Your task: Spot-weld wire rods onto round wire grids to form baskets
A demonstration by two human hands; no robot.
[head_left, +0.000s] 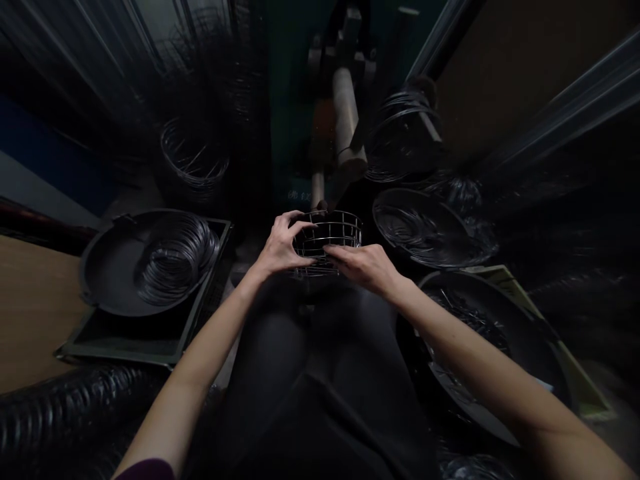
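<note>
A round wire basket (345, 230) of thin metal rings and cross wires sits above my lap, right below the machine's lower arm (319, 190). My left hand (283, 247) grips its left side, thumb low and fingers over the upper rings. On the near right side, my right hand (363, 263) has its fingers pressed together at the wires. Whether those fingers pinch a separate piece of wire is too dark to tell. The basket's far rim meets the tip of the lower arm.
A dark pan (115, 267) with wire rings (175, 260) stands on a crate at left. To the right are a bowl of wire rings (415, 227) and a large pan (530, 333) of short wire pieces. The machine's thick upper arm (346, 113) juts out overhead.
</note>
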